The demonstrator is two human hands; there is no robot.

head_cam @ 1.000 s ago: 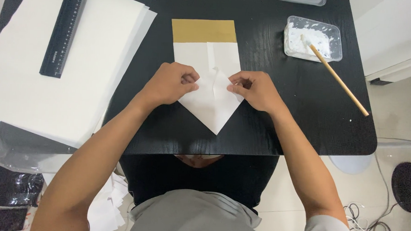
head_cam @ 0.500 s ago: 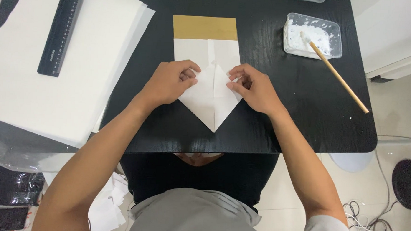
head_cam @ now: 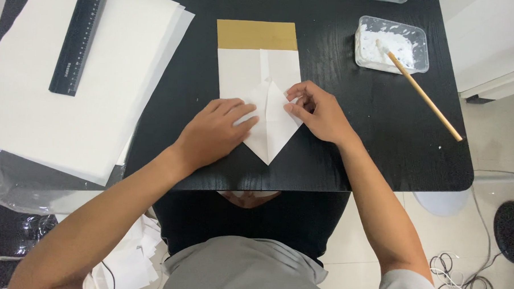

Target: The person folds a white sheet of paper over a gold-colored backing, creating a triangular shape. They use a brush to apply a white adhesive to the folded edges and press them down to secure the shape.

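The left hand (head_cam: pixel 215 131) lies nearly flat, fingers spread, pressing the left side of the white folded paper with a pointed lower end and tan top band (head_cam: pixel 268 91) on the black wooden table (head_cam: pixel 353 153). The right hand (head_cam: pixel 318 111) curls loosely, its fingertips (head_cam: pixel 290 108) seemingly pinching the right flap's edge. Farther back, a clear plastic tub of white paste (head_cam: pixel 391 44) holds a wooden stick (head_cam: pixel 426 99); a black ruler (head_cam: pixel 78 38) rests on stacked white sheets (head_cam: pixel 59 109).

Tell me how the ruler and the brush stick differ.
The ruler is black, flat and wide; the brush stick is tan, thin and round. The ruler lies on a stack of white paper; the stick leans in a clear tub of white paste. Neither is touched by a hand.
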